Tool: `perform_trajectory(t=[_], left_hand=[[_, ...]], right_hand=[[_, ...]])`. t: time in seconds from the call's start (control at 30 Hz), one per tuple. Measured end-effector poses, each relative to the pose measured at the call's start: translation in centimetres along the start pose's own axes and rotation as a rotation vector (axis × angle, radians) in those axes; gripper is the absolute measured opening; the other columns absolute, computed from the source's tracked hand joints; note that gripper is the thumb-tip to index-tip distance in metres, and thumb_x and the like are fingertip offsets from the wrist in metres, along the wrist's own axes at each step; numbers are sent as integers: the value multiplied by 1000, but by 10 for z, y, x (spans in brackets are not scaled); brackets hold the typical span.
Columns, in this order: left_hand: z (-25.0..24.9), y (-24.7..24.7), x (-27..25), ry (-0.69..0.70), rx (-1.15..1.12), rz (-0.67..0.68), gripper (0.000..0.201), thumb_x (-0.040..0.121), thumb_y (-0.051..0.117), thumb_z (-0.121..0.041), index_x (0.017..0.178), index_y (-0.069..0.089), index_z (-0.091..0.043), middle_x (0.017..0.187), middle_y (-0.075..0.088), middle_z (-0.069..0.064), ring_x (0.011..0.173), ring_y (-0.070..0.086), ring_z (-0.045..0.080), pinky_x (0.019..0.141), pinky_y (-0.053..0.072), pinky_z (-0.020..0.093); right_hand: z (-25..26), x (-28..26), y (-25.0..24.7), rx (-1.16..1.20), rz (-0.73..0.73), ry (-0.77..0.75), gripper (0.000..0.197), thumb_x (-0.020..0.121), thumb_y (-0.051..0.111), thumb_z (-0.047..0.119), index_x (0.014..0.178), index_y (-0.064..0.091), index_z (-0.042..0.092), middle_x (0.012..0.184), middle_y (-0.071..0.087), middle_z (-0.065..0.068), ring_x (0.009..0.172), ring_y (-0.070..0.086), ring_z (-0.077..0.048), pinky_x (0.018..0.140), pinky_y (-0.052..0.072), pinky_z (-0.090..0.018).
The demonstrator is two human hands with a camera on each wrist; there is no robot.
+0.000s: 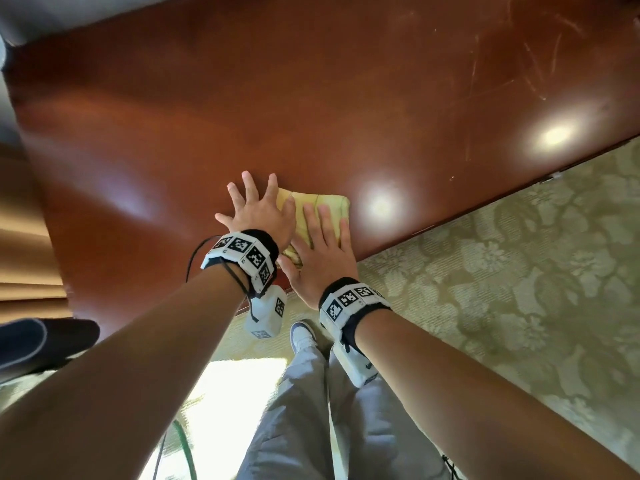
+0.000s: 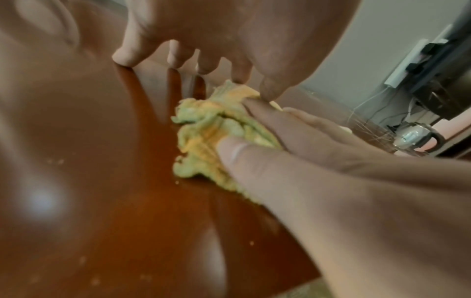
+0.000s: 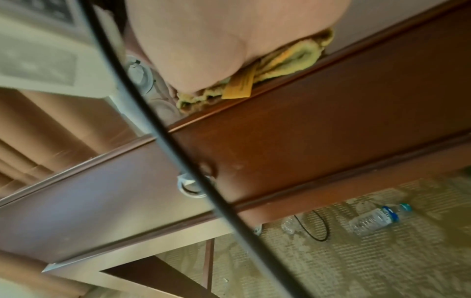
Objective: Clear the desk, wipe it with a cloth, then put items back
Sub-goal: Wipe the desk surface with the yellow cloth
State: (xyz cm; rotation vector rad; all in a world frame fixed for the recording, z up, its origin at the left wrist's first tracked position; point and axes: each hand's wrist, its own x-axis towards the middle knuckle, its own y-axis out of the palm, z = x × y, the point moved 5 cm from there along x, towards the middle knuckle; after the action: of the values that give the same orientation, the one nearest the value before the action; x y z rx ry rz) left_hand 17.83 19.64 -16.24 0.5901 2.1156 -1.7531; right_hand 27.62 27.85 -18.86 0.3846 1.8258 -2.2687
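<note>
Cloth (image 1: pixel 320 206) at frame centre: soft, light, bunches easily. Your right hand (image 1: pixel 322 252) presses flat on it; left hand (image 1: pixel 258 216) open beside, on desk (image 1: pixel 311 98). Keep palm pressure.

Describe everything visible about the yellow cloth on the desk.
The cloth is yellow-green terry-like fabric, folded and bunched, with a yellow tag at its edge in the right wrist view. It lies on the glossy brown desk near the front edge. The right hand presses flat on it; the left hand overlaps its left side, fingers spread.
</note>
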Motion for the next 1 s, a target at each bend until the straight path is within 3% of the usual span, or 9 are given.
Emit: perform_trajectory(t=[0.2, 0.37, 0.5, 0.67, 0.77, 0.9, 1.0], left_hand=[[-31, 8, -8, 101, 28, -33, 62, 103, 25, -53, 159, 8, -34, 167, -13, 3, 152, -15, 32, 117, 11, 68], [-66, 18, -10, 129, 67, 4, 62, 103, 25, -55, 158, 8, -35, 167, -13, 2, 152, -14, 32, 114, 14, 70], [-91, 27, -14, 137, 89, 20, 61, 102, 22, -57, 158, 9, -36, 167, -12, 2, 152, -13, 33, 115, 15, 69], [-124, 40, -20, 96, 89, 64, 62, 102, 23, -58, 158, 7, -38, 167, -11, 2, 153, -10, 33, 114, 13, 70], [-128, 41, -17, 55, 84, 41, 58, 103, 24, -54, 157, 9, -39, 167, -8, 2, 153, -8, 34, 112, 14, 73], [-127, 40, -14, 53, 81, 24, 53, 104, 25, -37, 156, 15, -40, 167, -2, 0, 153, -4, 33, 111, 17, 74], [-125, 37, -12, 31, 80, 24, 55, 102, 26, -30, 155, 16, -42, 167, 1, -1, 153, -3, 32, 111, 19, 75]], right_hand=[[-59, -5, -12, -4, -36, 108, 64, 100, 13, 64, 158, -1, 41, 167, -11, -4, 153, -16, -26, 120, -12, -54], [-150, -4, -31, 13, -24, 304, 65, 98, 4, 67, 157, -10, 42, 164, -23, -4, 151, -21, -26, 121, -10, -54], [-225, -1, -47, 71, -83, 494, 69, 97, 8, 67, 158, -4, 39, 166, -18, -5, 153, -17, -27, 121, -7, -57], [-232, 5, -50, 68, -136, 514, 67, 99, 15, 61, 160, 4, 33, 167, -11, -11, 152, -14, -33, 119, -5, -62], [-213, 8, -48, 60, -130, 418, 66, 100, 12, 60, 159, 0, 34, 167, -12, -13, 152, -14, -38, 118, -5, -65], [-160, 6, -35, 27, -104, 77, 62, 101, 18, 57, 159, 6, 36, 167, -6, -12, 152, -10, -40, 117, -6, -64], [-150, 6, -30, 45, -81, 5, 62, 102, 23, 57, 159, 8, 36, 167, -6, -11, 152, -9, -38, 117, -9, -62]])
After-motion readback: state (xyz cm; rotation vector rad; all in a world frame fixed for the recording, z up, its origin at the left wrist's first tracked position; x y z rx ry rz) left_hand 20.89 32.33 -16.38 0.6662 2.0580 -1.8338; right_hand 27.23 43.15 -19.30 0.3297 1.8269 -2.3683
